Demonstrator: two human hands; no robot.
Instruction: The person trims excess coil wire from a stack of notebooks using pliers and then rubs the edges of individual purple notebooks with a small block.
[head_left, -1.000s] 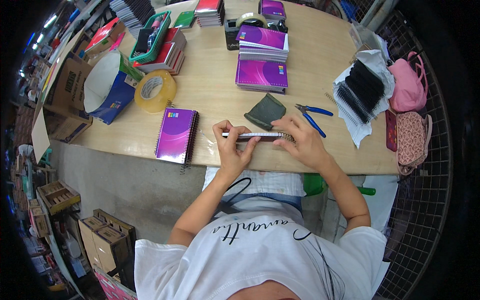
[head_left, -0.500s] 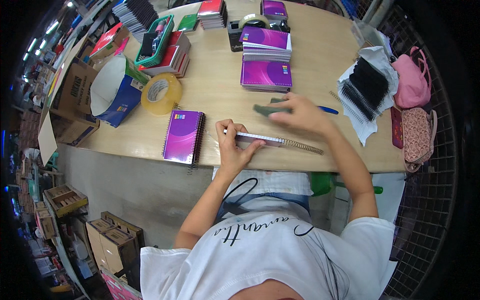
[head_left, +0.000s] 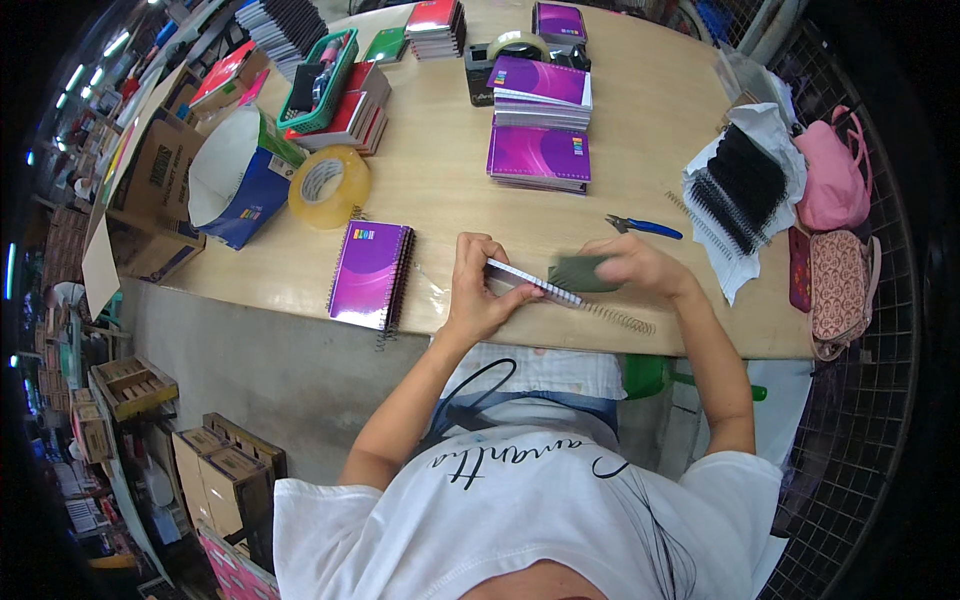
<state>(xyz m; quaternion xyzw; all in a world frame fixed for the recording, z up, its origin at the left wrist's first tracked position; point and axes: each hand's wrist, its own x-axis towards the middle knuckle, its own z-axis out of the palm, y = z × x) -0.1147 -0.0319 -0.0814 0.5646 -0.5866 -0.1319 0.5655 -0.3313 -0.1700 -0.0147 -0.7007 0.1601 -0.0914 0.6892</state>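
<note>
My left hand (head_left: 478,290) holds a thin stack of pages (head_left: 533,282) on edge near the front of the wooden table (head_left: 440,190). A metal spiral coil (head_left: 618,318) sticks out from the stack's right end. My right hand (head_left: 640,268) grips a dark green rag-like pad (head_left: 580,274) and presses it on the stack beside the coil. A finished purple spiral notebook (head_left: 368,274) lies to the left of my left hand.
Blue-handled pliers (head_left: 645,228) lie behind my right hand. Black coils on a white bag (head_left: 738,188), pink bags (head_left: 830,180), stacks of purple notebooks (head_left: 540,150), a tape roll (head_left: 328,186), a tape dispenser (head_left: 515,48) and a green basket (head_left: 320,66) surround the work spot.
My right hand picked up the green pad from behind the stack and brought it down onto the stack's right end. The coil now sticks out farther right.
</note>
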